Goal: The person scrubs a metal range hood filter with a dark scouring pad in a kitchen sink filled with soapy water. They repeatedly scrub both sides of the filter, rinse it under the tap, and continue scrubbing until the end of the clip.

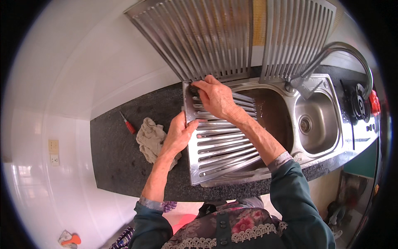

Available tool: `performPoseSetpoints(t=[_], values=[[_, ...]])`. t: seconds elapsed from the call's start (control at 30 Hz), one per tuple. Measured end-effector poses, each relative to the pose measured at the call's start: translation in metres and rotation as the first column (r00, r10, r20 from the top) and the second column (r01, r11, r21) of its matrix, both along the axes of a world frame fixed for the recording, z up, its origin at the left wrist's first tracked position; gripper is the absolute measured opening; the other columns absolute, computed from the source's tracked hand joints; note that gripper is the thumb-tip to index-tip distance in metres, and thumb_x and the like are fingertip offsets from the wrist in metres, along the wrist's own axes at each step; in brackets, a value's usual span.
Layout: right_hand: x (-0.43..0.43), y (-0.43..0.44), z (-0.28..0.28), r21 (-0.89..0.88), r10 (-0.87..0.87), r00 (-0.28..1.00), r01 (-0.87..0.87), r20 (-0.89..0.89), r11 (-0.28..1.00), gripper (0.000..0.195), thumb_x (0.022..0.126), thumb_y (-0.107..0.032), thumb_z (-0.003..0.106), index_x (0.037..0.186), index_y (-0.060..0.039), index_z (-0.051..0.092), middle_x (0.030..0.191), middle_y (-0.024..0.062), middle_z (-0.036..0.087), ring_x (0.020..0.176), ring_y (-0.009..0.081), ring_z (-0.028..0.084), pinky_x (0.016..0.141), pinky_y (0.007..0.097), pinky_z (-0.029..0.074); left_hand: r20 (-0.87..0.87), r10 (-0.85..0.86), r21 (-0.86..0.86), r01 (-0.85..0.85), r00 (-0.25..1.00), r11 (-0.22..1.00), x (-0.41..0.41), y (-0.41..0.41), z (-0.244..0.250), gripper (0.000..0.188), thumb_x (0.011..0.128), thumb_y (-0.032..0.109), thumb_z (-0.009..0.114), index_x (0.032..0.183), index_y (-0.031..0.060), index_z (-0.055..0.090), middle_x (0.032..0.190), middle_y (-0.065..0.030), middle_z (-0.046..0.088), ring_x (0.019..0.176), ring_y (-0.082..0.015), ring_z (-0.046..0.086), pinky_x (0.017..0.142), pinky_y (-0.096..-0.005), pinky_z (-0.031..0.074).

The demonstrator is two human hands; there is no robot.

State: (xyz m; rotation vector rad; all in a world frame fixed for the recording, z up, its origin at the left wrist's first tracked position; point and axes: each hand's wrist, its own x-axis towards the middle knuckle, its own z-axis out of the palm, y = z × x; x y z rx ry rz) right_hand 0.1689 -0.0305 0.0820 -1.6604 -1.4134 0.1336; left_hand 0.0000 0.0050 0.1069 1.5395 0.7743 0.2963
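Note:
A slatted stainless-steel baffle panel (194, 162), like a range hood filter, lies tilted over the large sink basin (275, 124), its lower end inside. My left hand (180, 132) grips its left rim, thumb on top. At the panel's upper left corner, my right hand (217, 99) presses a small dark scrubbing pad (194, 90) against the metal; fingers hide most of the pad. Some water shows in the basin. Left of my left hand lie a crumpled beige cloth (150, 137) and a red-handled screwdriver (129, 126).
Two similar slatted panels, a wide one (199, 37) and a narrower one (295, 40), lean against the back wall. A curved faucet (345, 46) arches beside the small basin (320, 124). At right is a gas burner (360, 104). The dark stone countertop (115, 162) meets walls at left.

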Motion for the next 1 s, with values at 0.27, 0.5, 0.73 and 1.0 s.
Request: performPoseSetpoints(t=[0.27,0.5,0.73,1.0], values=[[-0.004,-0.024,-0.045,0.053,-0.109,0.991,0.113,-0.074,0.992,0.033,0.077,0.001,0.056,0.107,-0.0103,0.063,0.089,0.013,0.053,0.081,0.0317,0.056,0.069,0.0389,0.048,0.084,0.013,-0.085,-0.006,0.996,0.996,-0.006,-0.008,-0.002,0.021,0.088,0.001,0.048,0.109,-0.0032,0.05,0.096,-0.0105,0.063,0.072,-0.009,0.057,0.057,-0.0233,0.048],[0.096,-0.137,-0.217,-0.472,-0.572,0.817,0.531,0.066,0.704,0.03,0.078,-0.015,0.062,0.107,-0.0114,0.057,0.1,0.0159,0.056,0.088,0.036,0.058,0.074,0.043,0.049,0.061,-0.015,-0.119,0.022,0.998,0.993,-0.05,0.004,-0.028,0.021,0.089,0.004,0.049,0.111,0.0013,0.047,0.105,-0.015,0.06,0.085,-0.0138,0.059,0.059,-0.0267,0.049],[0.109,-0.136,-0.269,-0.401,-0.717,0.682,0.621,-0.146,0.673,0.032,0.073,-0.004,0.056,0.103,-0.0055,0.065,0.101,0.0152,0.065,0.098,0.0263,0.062,0.084,0.0348,0.048,-0.085,0.037,-0.118,-0.046,0.996,0.992,-0.071,0.01,-0.044,0.028,0.088,0.005,0.049,0.116,-0.0003,0.045,0.108,-0.0127,0.058,0.091,-0.0202,0.063,0.066,-0.0288,0.051],[-0.023,-0.081,-0.171,-0.182,-0.166,0.985,0.153,-0.056,0.971,0.043,0.072,0.003,0.053,0.113,-0.0073,0.059,0.116,0.014,0.054,0.104,0.0321,0.05,0.087,0.0427,0.043,-0.092,0.278,-0.015,-0.28,0.956,0.96,-0.105,0.01,-0.072,0.03,0.09,0.01,0.05,0.117,-0.0012,0.048,0.105,-0.008,0.058,0.096,-0.0158,0.056,0.082,-0.0301,0.045]])
